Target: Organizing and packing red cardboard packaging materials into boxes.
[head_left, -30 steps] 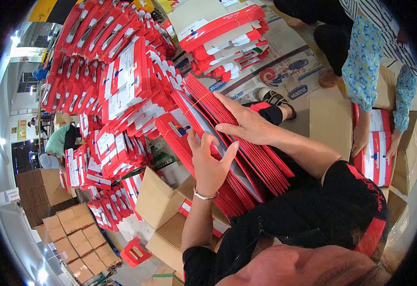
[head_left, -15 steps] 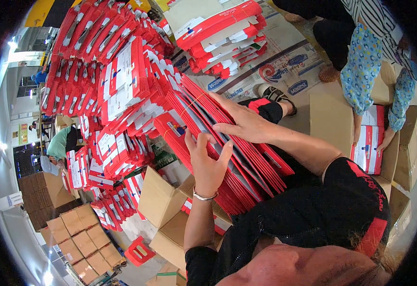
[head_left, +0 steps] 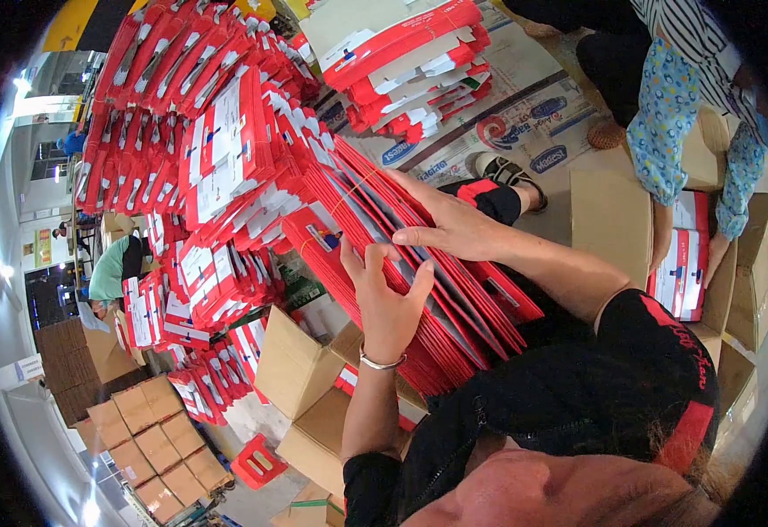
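Note:
A thick bundle of flat red cartons [head_left: 419, 347] stands on edge in front of me, with a thin band around its upper part. Dark gaps show between some of the cartons. My right hand [head_left: 458, 224] grips the bundle's right side, its long fingers along the outer face and its thumb over the edges. On the left side, my left hand [head_left: 382, 303] touches the carton edges, thumb and fingers spread, and a bracelet circles the wrist. Part of the bundle's lower end is hidden by my black clothing.
Large piles of red-and-white flat cartons [head_left: 226, 158] rise at the left, with another stack [head_left: 401, 53] ahead. Open cardboard boxes [head_left: 300, 364] lie beside my left arm. At the right, another person's hands reach into a box [head_left: 608, 220] of red-and-white packs. A red stool [head_left: 257, 462] stands lower left.
My hands and the bundle have barely moved; the cartons' lower ends are slightly more fanned. The other person's hands at the right have shifted a little over the packs.

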Demonstrator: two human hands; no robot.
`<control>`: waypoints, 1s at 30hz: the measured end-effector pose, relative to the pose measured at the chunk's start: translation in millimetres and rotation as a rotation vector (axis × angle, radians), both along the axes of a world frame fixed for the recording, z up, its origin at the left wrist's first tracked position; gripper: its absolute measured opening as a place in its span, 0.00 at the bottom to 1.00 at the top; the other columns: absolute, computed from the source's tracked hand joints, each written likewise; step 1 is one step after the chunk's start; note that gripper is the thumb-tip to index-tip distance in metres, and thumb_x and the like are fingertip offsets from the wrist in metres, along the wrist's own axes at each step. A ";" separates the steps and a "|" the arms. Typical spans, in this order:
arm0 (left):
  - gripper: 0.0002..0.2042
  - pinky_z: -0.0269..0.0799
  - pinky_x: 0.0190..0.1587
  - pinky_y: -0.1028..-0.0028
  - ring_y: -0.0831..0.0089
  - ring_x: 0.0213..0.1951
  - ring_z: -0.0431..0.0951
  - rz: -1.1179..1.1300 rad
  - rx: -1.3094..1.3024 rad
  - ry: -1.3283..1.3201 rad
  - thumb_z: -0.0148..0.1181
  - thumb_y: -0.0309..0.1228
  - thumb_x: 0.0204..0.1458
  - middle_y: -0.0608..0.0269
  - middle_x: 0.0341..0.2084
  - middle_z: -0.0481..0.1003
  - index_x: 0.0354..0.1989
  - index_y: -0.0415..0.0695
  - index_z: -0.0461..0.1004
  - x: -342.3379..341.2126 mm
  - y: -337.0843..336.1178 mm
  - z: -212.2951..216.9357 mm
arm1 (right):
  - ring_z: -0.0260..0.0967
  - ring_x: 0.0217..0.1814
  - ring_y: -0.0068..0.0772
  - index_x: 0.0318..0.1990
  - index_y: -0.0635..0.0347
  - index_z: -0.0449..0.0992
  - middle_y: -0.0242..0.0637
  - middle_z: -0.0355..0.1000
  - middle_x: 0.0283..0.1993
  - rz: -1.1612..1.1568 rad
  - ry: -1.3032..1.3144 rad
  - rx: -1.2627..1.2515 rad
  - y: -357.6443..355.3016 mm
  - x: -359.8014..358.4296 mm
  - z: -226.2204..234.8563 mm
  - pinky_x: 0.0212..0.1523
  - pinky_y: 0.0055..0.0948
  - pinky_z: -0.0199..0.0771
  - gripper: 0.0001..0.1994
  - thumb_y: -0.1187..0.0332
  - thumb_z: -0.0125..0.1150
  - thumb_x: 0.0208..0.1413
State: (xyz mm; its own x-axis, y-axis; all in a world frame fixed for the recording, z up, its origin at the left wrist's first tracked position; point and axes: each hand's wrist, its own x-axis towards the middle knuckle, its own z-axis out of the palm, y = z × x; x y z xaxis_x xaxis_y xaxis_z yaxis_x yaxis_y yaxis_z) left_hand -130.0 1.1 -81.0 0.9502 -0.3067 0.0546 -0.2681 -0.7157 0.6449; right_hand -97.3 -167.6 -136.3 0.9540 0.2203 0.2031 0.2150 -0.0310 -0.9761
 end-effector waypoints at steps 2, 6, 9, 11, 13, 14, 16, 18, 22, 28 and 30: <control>0.14 0.50 0.64 0.52 0.39 0.68 0.47 -0.001 -0.043 0.027 0.64 0.27 0.45 0.35 0.57 0.57 0.36 0.43 0.64 -0.1 2.7 -3.8 | 0.50 0.72 0.50 0.69 0.68 0.44 0.59 0.51 0.69 -0.004 0.000 0.012 -1.0 0.5 -3.8 0.70 0.39 0.49 0.43 0.53 0.60 0.56; 0.14 0.45 0.67 0.55 0.40 0.69 0.42 0.098 -0.367 0.041 0.58 0.22 0.41 0.33 0.60 0.54 0.38 0.43 0.65 -1.8 6.1 -11.1 | 0.50 0.72 0.49 0.69 0.68 0.43 0.59 0.50 0.70 0.004 0.021 0.005 -2.7 2.1 -2.9 0.70 0.39 0.49 0.44 0.53 0.60 0.55; 0.13 0.48 0.65 0.54 0.37 0.68 0.45 -0.039 -0.040 -0.051 0.63 0.28 0.45 0.28 0.61 0.52 0.36 0.42 0.65 0.3 4.1 -9.5 | 0.50 0.73 0.49 0.69 0.68 0.43 0.60 0.49 0.70 -0.004 0.059 -0.012 -4.0 0.5 1.3 0.70 0.38 0.48 0.45 0.52 0.61 0.55; 0.15 0.49 0.65 0.53 0.35 0.68 0.45 -0.027 0.001 -0.035 0.66 0.31 0.46 0.27 0.61 0.51 0.35 0.43 0.65 -0.2 -3.0 -2.6 | 0.44 0.75 0.43 0.71 0.66 0.40 0.54 0.44 0.73 0.039 0.122 0.019 -3.1 0.2 0.0 0.72 0.37 0.43 0.44 0.58 0.61 0.56; 0.17 0.49 0.65 0.52 0.34 0.68 0.45 -0.014 0.040 -0.013 0.68 0.34 0.46 0.26 0.60 0.51 0.35 0.43 0.64 0.2 -5.8 -0.4 | 0.43 0.75 0.43 0.71 0.66 0.39 0.54 0.44 0.73 0.045 0.126 0.023 -2.5 0.8 0.4 0.72 0.37 0.43 0.44 0.59 0.61 0.56; 0.18 0.48 0.65 0.51 0.33 0.68 0.44 -0.009 -0.006 -0.008 0.70 0.35 0.45 0.26 0.60 0.51 0.34 0.43 0.64 0.6 -5.4 -1.9 | 0.43 0.75 0.43 0.71 0.66 0.39 0.54 0.44 0.73 0.051 0.129 0.029 -2.0 1.3 1.0 0.72 0.37 0.42 0.44 0.59 0.61 0.56; 0.20 0.48 0.65 0.51 0.33 0.68 0.43 0.000 -0.048 -0.003 0.71 0.37 0.45 0.26 0.60 0.50 0.34 0.43 0.63 1.1 -3.3 -2.8 | 0.43 0.75 0.42 0.71 0.66 0.39 0.54 0.44 0.73 0.074 0.103 0.054 -2.5 2.9 7.9 0.72 0.37 0.42 0.43 0.60 0.60 0.56; 0.19 0.46 0.66 0.50 0.34 0.68 0.42 -0.023 -0.077 0.030 0.70 0.35 0.45 0.28 0.62 0.49 0.34 0.44 0.63 2.2 -0.7 -1.8 | 0.43 0.75 0.42 0.71 0.66 0.39 0.53 0.43 0.73 0.097 0.077 0.078 -1.8 4.7 7.7 0.72 0.37 0.42 0.43 0.61 0.60 0.57; 0.19 0.45 0.66 0.55 0.46 0.67 0.48 -0.011 -0.133 0.030 0.71 0.34 0.44 0.40 0.57 0.58 0.33 0.45 0.62 2.4 0.6 0.1 | 0.53 0.70 0.46 0.69 0.67 0.44 0.57 0.53 0.69 0.055 0.024 0.133 2.6 8.0 -4.9 0.69 0.37 0.50 0.42 0.55 0.60 0.56; 0.15 0.41 0.68 0.54 0.40 0.70 0.37 -0.041 -0.188 0.149 0.66 0.29 0.46 0.31 0.64 0.46 0.36 0.44 0.63 1.6 19.0 -8.8 | 0.54 0.70 0.44 0.69 0.69 0.45 0.57 0.54 0.68 0.045 0.027 0.111 -1.9 6.4 -1.4 0.68 0.37 0.52 0.41 0.56 0.60 0.56; 0.13 0.42 0.68 0.56 0.39 0.70 0.39 -0.035 -0.147 0.067 0.63 0.28 0.47 0.31 0.64 0.46 0.37 0.44 0.65 -1.9 18.6 -11.7 | 0.55 0.70 0.44 0.68 0.70 0.45 0.58 0.54 0.67 0.057 0.034 0.109 -0.1 5.1 0.7 0.68 0.37 0.52 0.41 0.56 0.60 0.56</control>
State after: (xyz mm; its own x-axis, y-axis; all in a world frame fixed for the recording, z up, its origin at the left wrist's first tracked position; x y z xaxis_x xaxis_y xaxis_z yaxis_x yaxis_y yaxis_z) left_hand -131.8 19.6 -92.6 0.9423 -0.3327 0.0382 -0.2438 -0.6037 0.7590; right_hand -92.2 -167.7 -135.6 0.9475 0.2525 0.1962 0.1798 0.0866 -0.9799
